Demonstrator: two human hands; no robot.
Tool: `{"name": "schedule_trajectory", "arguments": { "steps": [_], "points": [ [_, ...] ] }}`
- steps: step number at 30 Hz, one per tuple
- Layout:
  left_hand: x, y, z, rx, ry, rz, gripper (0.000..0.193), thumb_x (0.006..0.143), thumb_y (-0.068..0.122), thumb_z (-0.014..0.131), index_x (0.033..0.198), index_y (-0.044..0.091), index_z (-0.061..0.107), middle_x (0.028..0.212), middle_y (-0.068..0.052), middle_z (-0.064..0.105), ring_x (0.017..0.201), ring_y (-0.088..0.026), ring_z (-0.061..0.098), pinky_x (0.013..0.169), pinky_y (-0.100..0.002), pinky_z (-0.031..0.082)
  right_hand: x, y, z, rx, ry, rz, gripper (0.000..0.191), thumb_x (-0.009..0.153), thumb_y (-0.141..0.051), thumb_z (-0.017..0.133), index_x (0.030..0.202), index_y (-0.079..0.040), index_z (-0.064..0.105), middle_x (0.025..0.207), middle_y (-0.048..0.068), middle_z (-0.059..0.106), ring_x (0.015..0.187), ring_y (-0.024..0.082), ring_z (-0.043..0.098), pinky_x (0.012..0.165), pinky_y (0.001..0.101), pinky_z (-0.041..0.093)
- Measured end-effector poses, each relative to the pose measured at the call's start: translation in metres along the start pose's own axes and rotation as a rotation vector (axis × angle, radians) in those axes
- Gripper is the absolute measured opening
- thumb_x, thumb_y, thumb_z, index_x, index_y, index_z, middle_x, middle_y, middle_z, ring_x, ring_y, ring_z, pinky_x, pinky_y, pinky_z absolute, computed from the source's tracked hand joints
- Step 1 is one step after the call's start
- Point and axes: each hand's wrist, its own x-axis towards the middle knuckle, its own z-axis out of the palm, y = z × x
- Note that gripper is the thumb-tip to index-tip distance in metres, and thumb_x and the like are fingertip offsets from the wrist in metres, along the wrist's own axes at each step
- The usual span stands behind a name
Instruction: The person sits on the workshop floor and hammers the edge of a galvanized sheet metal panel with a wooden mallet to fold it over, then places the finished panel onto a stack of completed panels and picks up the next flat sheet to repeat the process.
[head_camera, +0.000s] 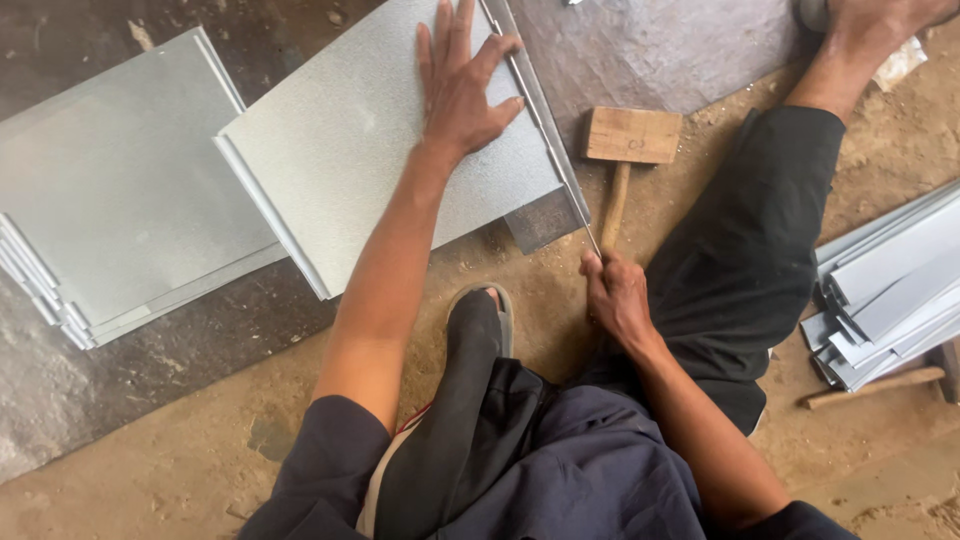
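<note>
Left hand (462, 95) flat near sheet (350, 150) edge

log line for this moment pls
left hand flat on metal sheet | right hand grips thin rod at sheet's folded edge | wooden mallet on floor beside

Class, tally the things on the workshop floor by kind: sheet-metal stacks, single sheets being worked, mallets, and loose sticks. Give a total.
Sheet-metal stacks: 2
Single sheet under the left hand: 1
Wooden mallet: 1
Loose stick: 1
Total: 5
</note>
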Motion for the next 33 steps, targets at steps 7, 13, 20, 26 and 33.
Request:
{"name": "schedule_trajectory", "arguments": {
  "steps": [7, 13, 20, 26, 33],
  "points": [
    [-0.004, -0.005, 0.001, 0.016, -0.068, -0.049, 0.039, 0.076, 0.036, 0.094, 0.109, 0.037, 0.073, 0.162, -0.004, 0.032, 0.156, -0.034, 0.012, 0.129, -0.058, -0.005, 0.003, 0.013, 0.000, -0.063, -0.073, -0.059, 0.042, 0.110, -0.026, 0.050, 0.082, 0.000, 0.068, 0.056, 0.014, 0.056, 0.050, 0.020, 0.059, 0.053, 0.0374, 0.046],
    [-0.001, 0.000, -0.005, 0.020, -0.061, -0.053, 0.036, 0.073, 0.037, 0.094, 0.102, 0.037, 0.074, 0.161, -0.005, 0.032, 0.154, -0.034, 0.012, 0.127, -0.056, -0.004, 0.051, 0.048, 0.007, 0.132, 0.152, 0.121, 0.043, 0.108, -0.032, 0.059, 0.081, -0.001, 0.071, 0.068, 0.012, 0.066, 0.061, 0.028, 0.064, 0.054, 0.0418, 0.048],
    [0.001, -0.001, -0.002, 0.039, -0.047, -0.070, 0.037, 0.071, 0.040, 0.094, 0.101, 0.037, 0.074, 0.161, -0.007, 0.033, 0.152, -0.036, 0.013, 0.125, -0.057, -0.004, 0.042, 0.096, 0.027, -0.420, 0.131, 0.036, 0.030, 0.073, -0.023, 0.085, 0.080, 0.002, 0.068, 0.084, 0.020, 0.067, 0.070, 0.038, 0.068, 0.058, 0.0460, 0.052],
    [0.012, 0.006, 0.001, 0.067, -0.113, -0.122, 0.047, 0.069, 0.048, 0.093, 0.110, 0.039, 0.073, 0.160, -0.012, 0.032, 0.151, -0.039, 0.013, 0.124, -0.062, -0.001, 0.050, 0.065, -0.020, 0.543, -0.072, 0.602, 0.028, 0.099, -0.024, 0.069, 0.088, 0.001, 0.062, 0.068, 0.008, 0.057, 0.055, 0.017, 0.055, 0.049, 0.0337, 0.044],
    [0.009, 0.011, 0.000, 0.085, -0.079, -0.149, 0.040, 0.063, 0.045, 0.092, 0.099, 0.040, 0.074, 0.151, -0.006, 0.042, 0.145, -0.035, 0.028, 0.120, -0.063, 0.009, -0.022, -0.019, -0.061, -0.143, 0.052, -0.045, 0.036, 0.103, -0.028, 0.065, 0.090, 0.005, 0.066, 0.077, 0.007, 0.062, 0.064, 0.014, 0.062, 0.059, 0.0289, 0.049]
  ]
}}
